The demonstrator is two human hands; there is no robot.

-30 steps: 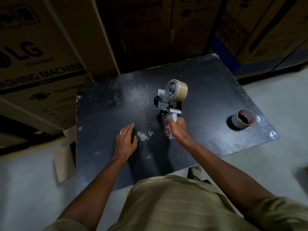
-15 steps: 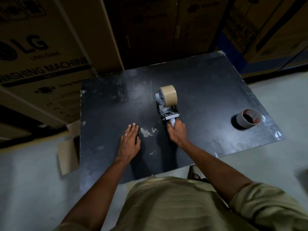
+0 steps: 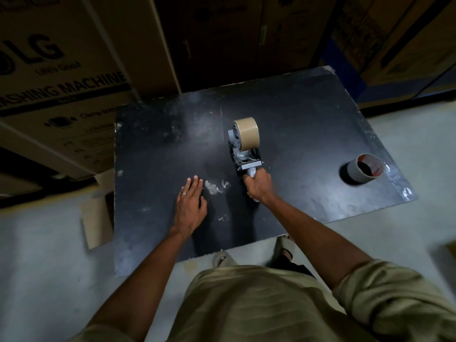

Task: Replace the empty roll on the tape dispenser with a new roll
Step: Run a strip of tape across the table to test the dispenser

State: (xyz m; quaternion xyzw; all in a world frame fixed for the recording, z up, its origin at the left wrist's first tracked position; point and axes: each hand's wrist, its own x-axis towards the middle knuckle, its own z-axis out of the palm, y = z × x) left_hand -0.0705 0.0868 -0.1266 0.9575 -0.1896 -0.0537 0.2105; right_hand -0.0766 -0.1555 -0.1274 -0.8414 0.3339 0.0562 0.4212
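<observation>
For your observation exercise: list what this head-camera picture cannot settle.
- Head view: grey plastic dispenser handle, mostly covered by the gripping right hand.
- Tan tape roll's loose end: too small to see.
- Empty grey cardboard core's inside: too dark.

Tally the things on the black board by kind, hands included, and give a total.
Tape dispensers: 1, the tape dispenser, its handle gripped by the right hand
Full tape rolls: 1, the brown roll mounted on the dispenser
Empty cores: 1, the grey core standing near the board's right edge
Hands: 2, with the left hand flat on the board
Total: 5
</observation>
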